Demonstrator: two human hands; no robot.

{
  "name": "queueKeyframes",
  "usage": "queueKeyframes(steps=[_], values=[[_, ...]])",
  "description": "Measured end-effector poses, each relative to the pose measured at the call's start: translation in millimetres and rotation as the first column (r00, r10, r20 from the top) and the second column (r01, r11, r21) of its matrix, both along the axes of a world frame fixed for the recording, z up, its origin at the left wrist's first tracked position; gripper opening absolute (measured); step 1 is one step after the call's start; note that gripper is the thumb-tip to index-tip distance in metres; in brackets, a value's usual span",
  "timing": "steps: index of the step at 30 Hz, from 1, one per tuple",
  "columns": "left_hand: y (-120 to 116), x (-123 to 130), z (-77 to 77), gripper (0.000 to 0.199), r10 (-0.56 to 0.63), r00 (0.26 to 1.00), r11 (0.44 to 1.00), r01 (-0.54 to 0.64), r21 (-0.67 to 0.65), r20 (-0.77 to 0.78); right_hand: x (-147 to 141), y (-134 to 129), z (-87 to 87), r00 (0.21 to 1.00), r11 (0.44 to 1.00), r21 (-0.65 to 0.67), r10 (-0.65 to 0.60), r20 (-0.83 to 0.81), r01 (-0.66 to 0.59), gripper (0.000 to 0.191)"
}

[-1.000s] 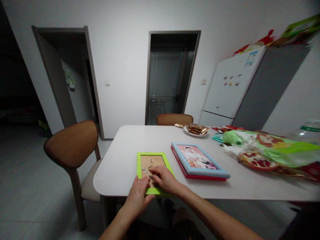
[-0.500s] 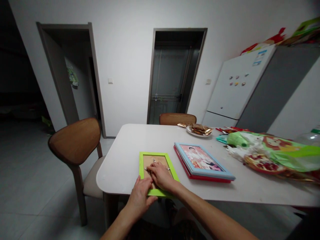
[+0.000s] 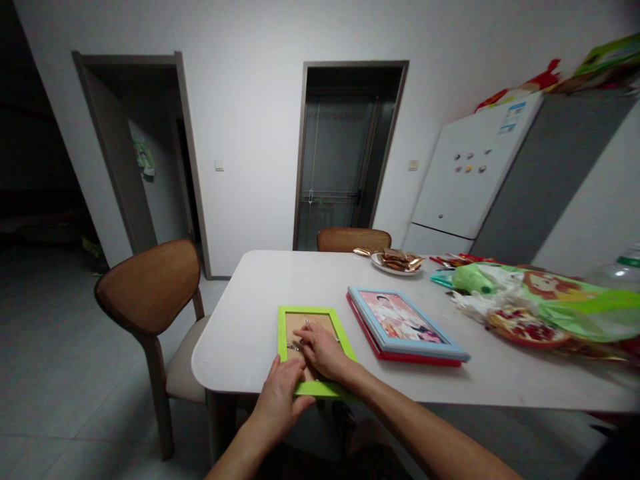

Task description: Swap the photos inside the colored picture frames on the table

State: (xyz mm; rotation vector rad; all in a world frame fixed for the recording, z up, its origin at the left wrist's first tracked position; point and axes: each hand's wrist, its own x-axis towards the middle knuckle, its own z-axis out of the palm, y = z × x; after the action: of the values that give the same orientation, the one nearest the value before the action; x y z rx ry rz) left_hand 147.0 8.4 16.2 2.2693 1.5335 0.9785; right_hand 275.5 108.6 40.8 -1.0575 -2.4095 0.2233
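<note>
A bright green photo frame (image 3: 345, 340) lies face down at the table's near edge, its brown backing board (image 3: 320, 319) showing. Small metal clips sit around that board, one of them a left clip (image 3: 293, 347) beside my right fingertips. My left hand (image 3: 285, 387) grips the frame's near left corner, thumb at the front edge and fingers over the top. Over the middle of the board is my right hand (image 3: 323, 350), its index finger stretched out to the left and the other fingers bent. Nothing shows between those fingers; my thumb is partly hidden.
To the right, a blue photo frame (image 3: 400, 320) lies picture side up on a red frame (image 3: 420, 361). Behind stands a plate (image 3: 395, 270) of wrapped snacks. Green bags (image 3: 580, 300) and an opened pomegranate (image 3: 525, 325) cover the right side. Wooden chairs (image 3: 150, 287) stand around.
My right fingers have shifted slightly up and away from the left clip, the index finger straighter. My left hand keeps its hold on the green frame.
</note>
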Motion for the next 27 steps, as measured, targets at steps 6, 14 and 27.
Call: queueKeyframes(steps=[6,14,27], values=[[-0.9,0.0,2.0,0.044,0.006,1.0,1.0,-0.007,-0.007,-0.016,13.2,31.4,5.8,0.988,0.984,-0.092,-0.153,0.011,0.153,0.026],[-1.7,0.9,1.7,0.049,0.024,0.999,1.0,-0.023,0.013,-0.027,-4.9,56.6,-2.4,0.977,0.967,-0.153,-0.188,0.103,0.202,0.017],[-2.4,2.3,0.2,0.048,0.036,0.999,0.999,-0.036,0.005,-0.041,-24.9,85.2,-17.4,0.819,0.788,-0.224,-0.554,0.149,0.573,0.026]])
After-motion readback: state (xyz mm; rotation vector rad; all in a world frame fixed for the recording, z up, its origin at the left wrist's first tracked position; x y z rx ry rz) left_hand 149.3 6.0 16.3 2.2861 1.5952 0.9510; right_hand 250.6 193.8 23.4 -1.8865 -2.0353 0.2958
